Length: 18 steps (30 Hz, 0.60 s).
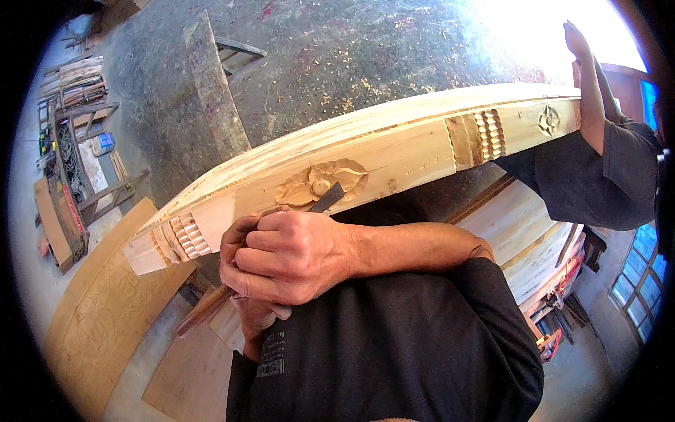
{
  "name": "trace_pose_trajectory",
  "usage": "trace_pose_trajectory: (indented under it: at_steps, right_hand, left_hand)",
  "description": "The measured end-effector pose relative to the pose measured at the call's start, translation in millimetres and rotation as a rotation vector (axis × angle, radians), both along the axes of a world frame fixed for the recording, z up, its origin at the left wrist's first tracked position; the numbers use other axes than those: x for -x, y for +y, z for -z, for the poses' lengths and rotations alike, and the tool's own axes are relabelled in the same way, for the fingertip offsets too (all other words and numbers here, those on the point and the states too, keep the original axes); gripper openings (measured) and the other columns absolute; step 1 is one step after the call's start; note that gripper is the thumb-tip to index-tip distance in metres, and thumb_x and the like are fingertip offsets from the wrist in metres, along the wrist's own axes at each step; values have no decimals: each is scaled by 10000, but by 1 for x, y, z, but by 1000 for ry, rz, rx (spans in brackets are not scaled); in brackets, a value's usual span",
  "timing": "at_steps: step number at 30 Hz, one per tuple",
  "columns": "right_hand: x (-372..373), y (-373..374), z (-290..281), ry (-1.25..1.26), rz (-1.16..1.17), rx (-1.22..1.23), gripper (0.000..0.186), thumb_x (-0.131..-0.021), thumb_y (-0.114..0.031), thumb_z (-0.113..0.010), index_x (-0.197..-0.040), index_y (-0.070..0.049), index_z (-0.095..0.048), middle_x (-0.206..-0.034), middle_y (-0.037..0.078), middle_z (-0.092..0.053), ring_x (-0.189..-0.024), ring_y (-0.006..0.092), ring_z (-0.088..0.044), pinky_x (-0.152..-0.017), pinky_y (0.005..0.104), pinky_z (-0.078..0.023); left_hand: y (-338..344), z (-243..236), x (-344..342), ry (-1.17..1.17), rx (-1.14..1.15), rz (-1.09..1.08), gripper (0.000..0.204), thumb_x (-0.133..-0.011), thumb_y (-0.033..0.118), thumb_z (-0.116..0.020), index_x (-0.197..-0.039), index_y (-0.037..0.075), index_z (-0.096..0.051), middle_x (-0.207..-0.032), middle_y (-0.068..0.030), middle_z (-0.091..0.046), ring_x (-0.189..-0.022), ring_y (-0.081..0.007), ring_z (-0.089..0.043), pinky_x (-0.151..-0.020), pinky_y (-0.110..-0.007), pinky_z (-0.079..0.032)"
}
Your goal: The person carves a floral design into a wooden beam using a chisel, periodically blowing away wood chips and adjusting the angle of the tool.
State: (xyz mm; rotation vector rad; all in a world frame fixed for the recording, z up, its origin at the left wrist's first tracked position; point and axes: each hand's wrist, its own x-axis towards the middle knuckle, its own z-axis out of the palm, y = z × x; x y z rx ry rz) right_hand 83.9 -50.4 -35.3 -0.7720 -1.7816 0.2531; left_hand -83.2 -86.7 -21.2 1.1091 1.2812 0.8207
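Observation:
A chisel (328, 198) slants across in front of my chest, its dark flat blade over the carved flower (321, 186) on the plank's near side. Wrapped round it, my right hand (295, 257) is closed. My left hand (254, 314) is closed on the chisel below and behind the right, mostly covered by it. The wooden handle (204, 311) sticks out at the lower left of both hands. Along the near side of the pale wooden plank (415, 169) run carved scalloped bands (188, 235) and a small star-like carving (548, 120) farther right.
At the plank's right end, another person's forearm (592, 98) rises beside it. A dirty board (214, 91) stretches beyond the plank, and wood chips litter the dark floor (330, 70). A curved tan panel (91, 323) lies lower left. Tools and timber (74, 162) crowd the left wall.

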Motion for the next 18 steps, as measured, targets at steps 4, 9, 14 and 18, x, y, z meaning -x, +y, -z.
trace_pose_trajectory:
  at_steps: [4,9,14,18]
  right_hand:
    - [-8,1,-3,1,-8,-7,217,-815,-190,-690,-946,-18,-673,-785,30,-559,-692,168,-634,-630,335,-562]
    - [-8,-3,-3,3,-20,-18,217,-834,-188,-687,-956,-9,-676,-795,36,-567,-700,174,-640,-676,339,-586]
    - [-10,-2,-5,36,-59,-28,236,-844,-185,-684,-985,5,-679,-809,46,-583,-712,190,-650,-712,360,-603]
    - [-7,-2,1,63,-55,-50,250,-845,-186,-685,-1001,10,-677,-811,47,-585,-709,191,-648,-716,363,-604]
  left_hand:
    - [-2,-2,-1,7,3,6,632,-1083,455,-584,-1473,-41,-546,-1402,-245,-669,-1287,-343,-676,-1109,-457,-550]
    - [-4,0,-1,13,-3,14,635,-1082,457,-585,-1476,-40,-543,-1406,-241,-666,-1289,-340,-673,-1112,-454,-548]
    - [-7,-6,-3,30,-7,16,638,-1081,458,-586,-1479,-39,-540,-1409,-237,-662,-1291,-336,-670,-1114,-451,-545]
    - [-8,-5,-4,34,-12,19,640,-1080,459,-586,-1481,-39,-537,-1412,-235,-660,-1293,-334,-667,-1116,-449,-543]
